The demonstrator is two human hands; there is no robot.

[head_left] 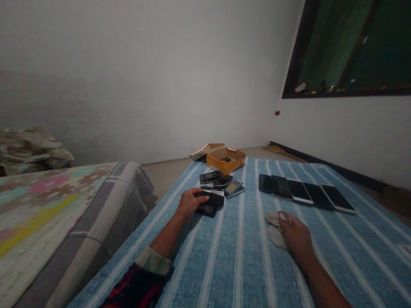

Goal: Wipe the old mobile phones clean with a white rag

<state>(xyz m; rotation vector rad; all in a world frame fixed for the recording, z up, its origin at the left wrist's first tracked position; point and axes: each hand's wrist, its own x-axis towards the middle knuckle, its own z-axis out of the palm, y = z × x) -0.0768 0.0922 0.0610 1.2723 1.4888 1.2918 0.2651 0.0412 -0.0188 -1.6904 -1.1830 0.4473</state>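
Note:
My left hand (pixel 192 201) is closed on a black phone (pixel 214 199) at the near edge of a pile of old phones. Another dark phone (pixel 207 210) lies just below it. Beside the pile, a phone with a light face (pixel 233 187) rests on a flat one. My right hand (pixel 295 234) grips a crumpled white cloth (pixel 275 229) over the striped blue cover (pixel 239 256). Beyond that hand lies a row of several phones, with a dark one (pixel 266 183) at its left end and a white-edged one (pixel 337 199) at its right end.
An orange box (pixel 226 160) stands open at the far end, with something dark inside. Its lid (pixel 207 150) leans beside it. To the left is a bed with a flowered cover (pixel 48 201). A dark-framed window (pixel 346 51) is in the right wall.

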